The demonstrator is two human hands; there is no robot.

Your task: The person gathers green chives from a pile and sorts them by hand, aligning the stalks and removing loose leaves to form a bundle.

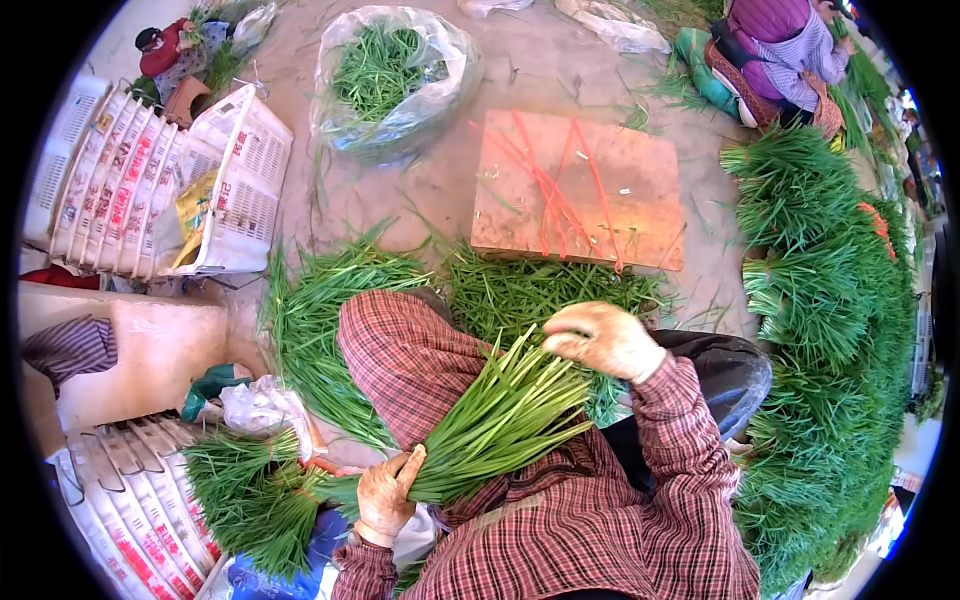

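Observation:
My left hand (388,496) is wrapped round a bunch of garlic chives (500,420), thumb on top. The bunch lies slanted across my lap, with its pale stem ends fanned to the upper right. Just past those ends is my right hand (605,341), fingers stretched out and slightly curved, with nothing visible in them. Whether its fingertips touch the stems I cannot tell. Loose chives (335,330) cover the ground at my left knee, and another loose heap (540,285) lies in front of me. Bundled chives (250,490) sit beside my left hand.
Ahead is a board (590,190) with red ties (548,190) on it. A clear plastic bag (455,75) holds more chives. White crates (250,165) stand at left. Tied chive bundles (810,270) are piled along the right. Co-workers sit at upper left (163,55) and upper right (780,50).

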